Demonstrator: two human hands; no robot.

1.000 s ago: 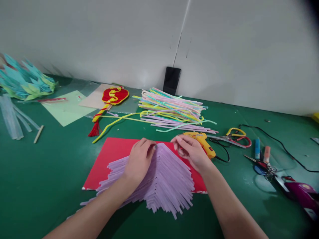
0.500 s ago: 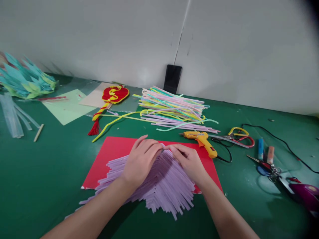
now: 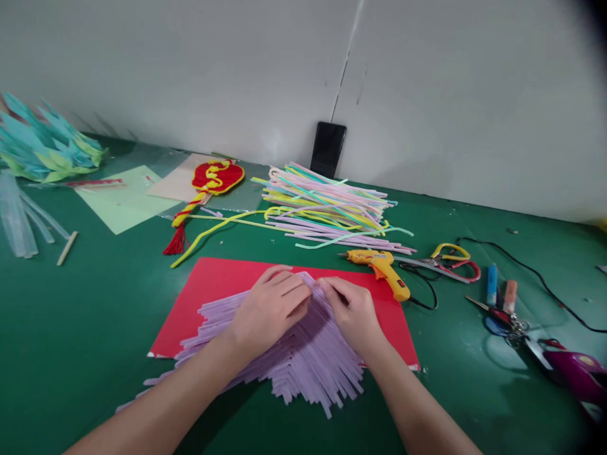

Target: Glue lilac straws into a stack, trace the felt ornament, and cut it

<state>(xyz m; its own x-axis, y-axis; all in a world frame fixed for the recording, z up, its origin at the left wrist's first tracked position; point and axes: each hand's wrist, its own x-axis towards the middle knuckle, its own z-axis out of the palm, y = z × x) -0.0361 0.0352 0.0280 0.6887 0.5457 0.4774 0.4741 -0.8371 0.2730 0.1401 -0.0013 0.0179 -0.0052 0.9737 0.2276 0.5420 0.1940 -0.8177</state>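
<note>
My left hand [image 3: 272, 309] hides part of the lavender fuzzy-stick chevron [image 3: 320, 357]; whether my right hand [image 3: 356, 313] pinches anything, I cannot tell. Lower right, the edge crops a blurred purple plastic object [image 3: 576, 376].

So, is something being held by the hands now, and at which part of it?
The left hand and right hand are both near the peak of the purple piece; whether either grips it cannot be told.
</note>
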